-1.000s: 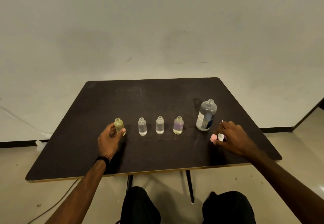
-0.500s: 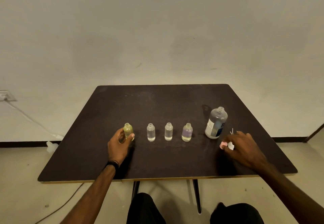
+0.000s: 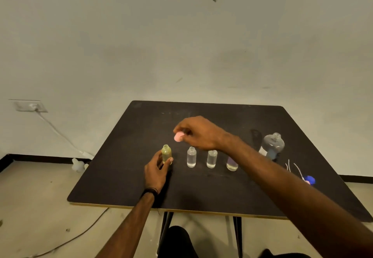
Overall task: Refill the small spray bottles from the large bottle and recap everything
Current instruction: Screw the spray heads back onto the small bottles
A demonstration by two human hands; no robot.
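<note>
At the near left of the row of small bottles, the left hand (image 3: 157, 172) has its thumb and fingers curled round the yellowish bottle (image 3: 166, 153), which stands upright on the black table (image 3: 201, 193) with its neck open. Above it and a little to the right, the right hand (image 3: 198, 133) hangs in the air with its fingertips pinching a pink cap (image 3: 178, 137), not yet touching the bottle's mouth; the forearm reaches in across the table from the right. Next along the row stand two clear bottles, the first (image 3: 191, 157) just right of the yellowish one and the second (image 3: 212, 159) beyond it, both upright, uncapped and holding clear liquid. After them comes a purple-tinted bottle (image 3: 231, 164), its upper part hidden behind the reaching forearm. Well to the right, further back, the large bottle (image 3: 272, 145) stands upright with no cap on, a white and blue label low on its side. On the table near the right edge lie thin white spray tubes (image 3: 289, 165) and, just beyond them, a blue cap (image 3: 310, 180) with something pale pink against it that I can't make out. A dark band (image 3: 149, 191) circles the left wrist. On the wall to the left is a socket (image 3: 30, 106), its white cable (image 3: 58, 134) trailing down towards the floor.
</note>
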